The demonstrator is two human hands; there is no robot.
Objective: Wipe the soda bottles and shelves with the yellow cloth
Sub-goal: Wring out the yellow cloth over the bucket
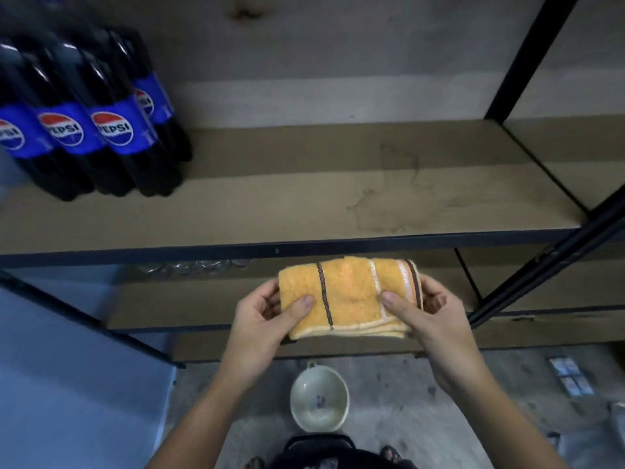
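While pinching folded yellow cloth (pixel 350 297) between left hand (pixel 267 319) and right hand (pixel 427 316): risks unfolding mid-wipe, toppling crowded soda bottles (pixel 91 120).

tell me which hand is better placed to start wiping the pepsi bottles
Left, probably. Both hands hold the folded yellow cloth, but the left hand is on the side of the Pepsi bottles, which stand at the shelf's far left; the right hand would cross over.

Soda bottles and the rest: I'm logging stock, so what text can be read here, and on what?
"PEPSI": on the blue labels of the soda bottles standing at the shelf's left end; some labels show only part of the word.
Mark inside the bowl on the floor: too blurred to read.
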